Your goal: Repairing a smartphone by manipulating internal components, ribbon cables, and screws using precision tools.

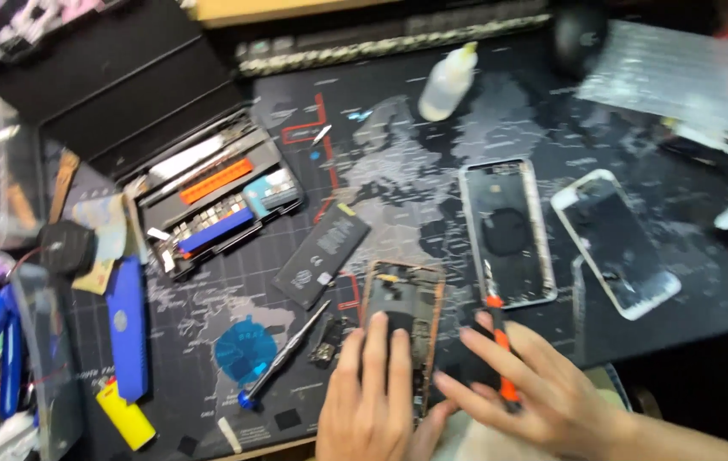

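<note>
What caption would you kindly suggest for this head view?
Left hand steadies an opened phone on the mat while the right hand holds an orange-handled tool.

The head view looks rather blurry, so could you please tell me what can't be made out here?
- Opened phone: lower half hidden under left hand.
- Orange-handled tool: tip blurred; right hand covers part.
- Tool case: small parts smeared by blur.
- Right forearm: cut off by the frame edge.

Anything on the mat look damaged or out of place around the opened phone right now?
Nothing looks spilled. The opened phone under the left hand has no back or screen; a back housing and a screen panel lie apart to its right, askew. A loose battery lies tilted to its left. The right hand holds an orange-handled tool.
</note>
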